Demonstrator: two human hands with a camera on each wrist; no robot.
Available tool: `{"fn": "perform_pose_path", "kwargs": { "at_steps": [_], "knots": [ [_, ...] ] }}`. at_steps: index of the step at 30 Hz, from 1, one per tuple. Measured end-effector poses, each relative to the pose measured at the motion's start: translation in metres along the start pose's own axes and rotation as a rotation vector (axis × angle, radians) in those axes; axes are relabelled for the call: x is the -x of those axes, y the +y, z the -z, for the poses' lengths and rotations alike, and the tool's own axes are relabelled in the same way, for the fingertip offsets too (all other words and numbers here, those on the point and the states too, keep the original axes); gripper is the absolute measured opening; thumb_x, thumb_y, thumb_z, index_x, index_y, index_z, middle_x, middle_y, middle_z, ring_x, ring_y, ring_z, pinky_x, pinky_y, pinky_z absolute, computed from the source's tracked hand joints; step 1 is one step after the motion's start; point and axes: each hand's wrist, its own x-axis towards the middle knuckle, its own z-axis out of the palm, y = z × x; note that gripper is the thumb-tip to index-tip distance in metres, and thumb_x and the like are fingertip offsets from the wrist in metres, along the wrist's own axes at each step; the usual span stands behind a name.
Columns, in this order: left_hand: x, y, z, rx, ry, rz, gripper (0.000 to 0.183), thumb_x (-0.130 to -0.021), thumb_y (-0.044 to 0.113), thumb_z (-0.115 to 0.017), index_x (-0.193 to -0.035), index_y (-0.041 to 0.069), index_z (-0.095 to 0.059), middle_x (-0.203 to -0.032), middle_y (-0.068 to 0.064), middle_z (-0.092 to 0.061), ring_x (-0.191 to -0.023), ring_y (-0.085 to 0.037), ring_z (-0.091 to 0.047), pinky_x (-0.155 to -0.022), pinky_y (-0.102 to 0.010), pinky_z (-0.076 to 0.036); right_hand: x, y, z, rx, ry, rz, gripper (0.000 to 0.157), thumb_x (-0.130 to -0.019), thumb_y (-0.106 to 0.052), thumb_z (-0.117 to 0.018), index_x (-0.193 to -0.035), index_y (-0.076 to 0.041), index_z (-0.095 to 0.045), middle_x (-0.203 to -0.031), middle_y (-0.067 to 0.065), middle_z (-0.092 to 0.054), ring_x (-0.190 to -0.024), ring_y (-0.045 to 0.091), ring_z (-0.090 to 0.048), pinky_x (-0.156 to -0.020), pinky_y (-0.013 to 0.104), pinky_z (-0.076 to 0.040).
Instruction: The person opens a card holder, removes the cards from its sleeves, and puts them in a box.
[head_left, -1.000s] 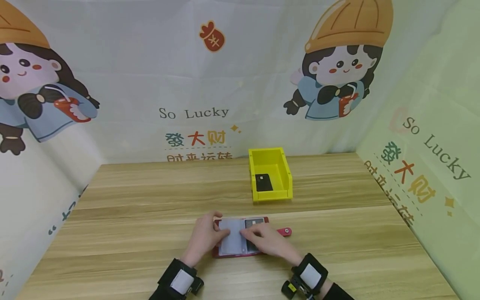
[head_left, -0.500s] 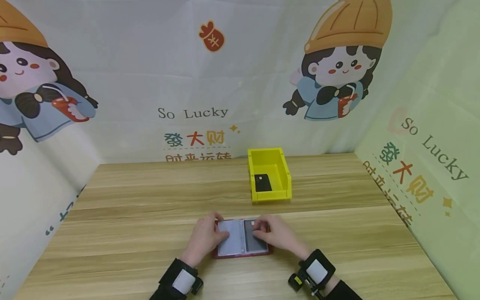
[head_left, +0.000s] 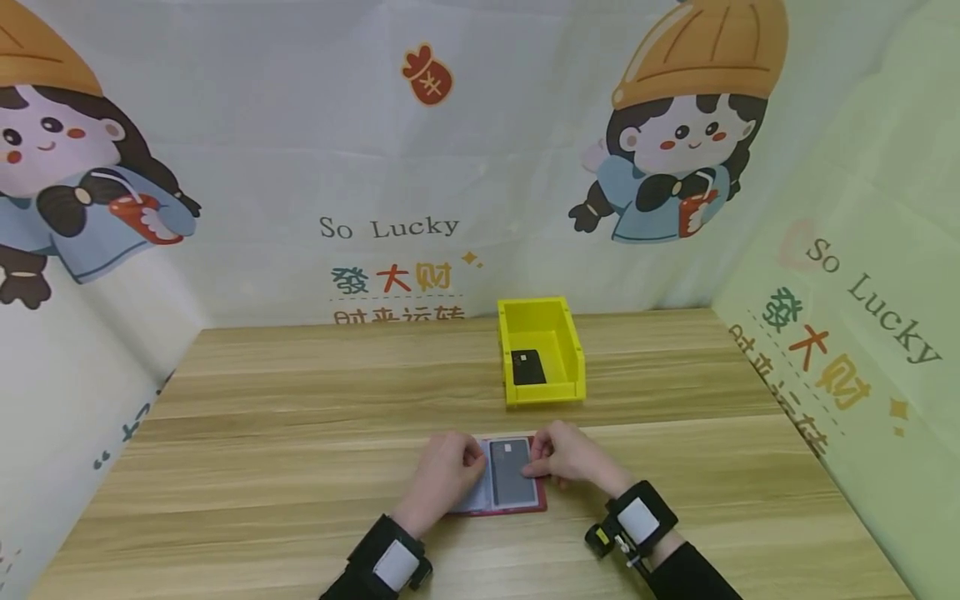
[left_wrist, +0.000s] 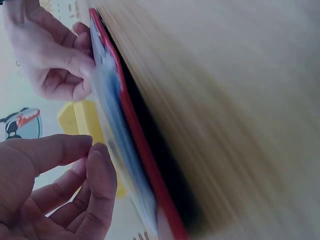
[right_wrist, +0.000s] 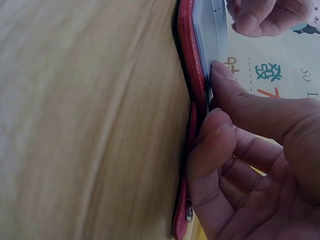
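Observation:
A small red card holder (head_left: pixel 541 504) lies opened out on the table, with clear sleeve pages inside. Its right-hand sleeve contains a dark grey card (head_left: pixel 513 483) with a light chip near the top. My right hand (head_left: pixel 573 457) pinches the right edge of the pages; in the right wrist view the thumb (right_wrist: pixel 240 92) lies on the sleeve and the index finger curls at the edge. My left hand (head_left: pixel 444 473) hovers over the left page near the spine. Its thumb and index fingertips meet in the left wrist view, with nothing visible between them, and it hides much of that page.
Beyond the card holder stands a yellow bin (head_left: pixel 558 390) with a black card (head_left: pixel 528 367) inside. The wooden table (head_left: pixel 300 400) meets a printed cloth backdrop (head_left: pixel 525 167) at the back and sides. A strap with a snap (right_wrist: pixel 189 212) sticks out from the cover.
My left hand has left the page's left edge and moved right toward the spine. My right hand has shifted from the middle of the pages to their right edge, uncovering the grey card.

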Motion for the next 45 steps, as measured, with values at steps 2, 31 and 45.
{"fn": "perform_pose_path", "kwargs": {
  "at_steps": [2,31,45],
  "knots": [
    [-0.002,0.002,-0.003,0.016,-0.021,0.001,0.008,-0.091,0.001,-0.074,-0.084,0.0,-0.077,-0.072,-0.003,-0.067,-0.064,-0.008,-0.051,-0.058,-0.021,-0.04,0.0,0.0,0.0,-0.007,-0.009,-0.01,0.021,-0.09,-0.009,-0.082,-0.077,-0.007,-0.066,-0.065,-0.003,-0.056,-0.052,0.009,-0.049,-0.048,0.019,-0.042],
    [-0.002,-0.002,-0.009,0.103,-0.141,0.095,0.042,-0.091,0.009,-0.079,-0.128,-0.009,-0.068,-0.099,-0.012,-0.063,-0.085,-0.019,-0.054,-0.07,-0.027,-0.042,0.001,0.004,-0.003,-0.025,-0.006,-0.025,0.023,-0.09,-0.012,-0.083,-0.077,-0.008,-0.064,-0.064,-0.002,-0.054,-0.052,0.01,-0.049,-0.048,0.02,-0.041],
    [-0.004,-0.004,-0.004,0.256,-0.159,0.161,0.035,-0.092,0.008,-0.077,-0.119,-0.012,-0.067,-0.09,-0.008,-0.064,-0.075,-0.013,-0.054,-0.063,-0.021,-0.041,0.001,0.005,-0.003,-0.019,-0.004,-0.017,0.026,-0.09,-0.013,-0.084,-0.075,-0.008,-0.063,-0.063,-0.003,-0.053,-0.05,0.009,-0.049,-0.047,0.019,-0.04]
  ]
}}
